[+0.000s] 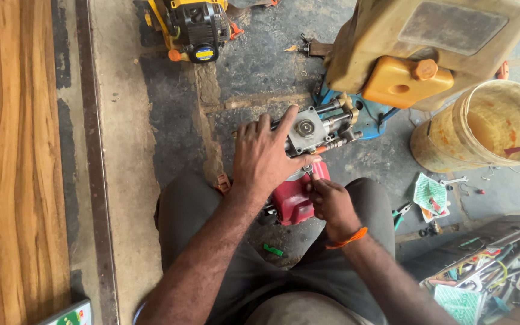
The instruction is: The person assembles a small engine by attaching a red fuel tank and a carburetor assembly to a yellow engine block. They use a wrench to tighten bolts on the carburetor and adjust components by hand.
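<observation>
A small engine with a grey metal pump block (pixel 306 129) and a red housing (pixel 293 201) lies on the concrete floor between my knees. My left hand (pixel 266 153) rests flat over the top of it, fingers spread, steadying the grey block. My right hand (pixel 329 198) is closed around a small metal tool (pixel 309 173) whose tip touches the engine at the seam between the red housing and the grey block. An orange band sits on my right wrist (pixel 347 239).
A yellow-black engine (pixel 194 27) sits at the far top. A large yellowish tank (pixel 428 48) and a dirty bucket (pixel 482 129) stand to the right. Loose tools (pixel 434 201) and an open toolbox (pixel 489 274) lie at lower right. A wooden panel (pixel 13 162) runs along the left.
</observation>
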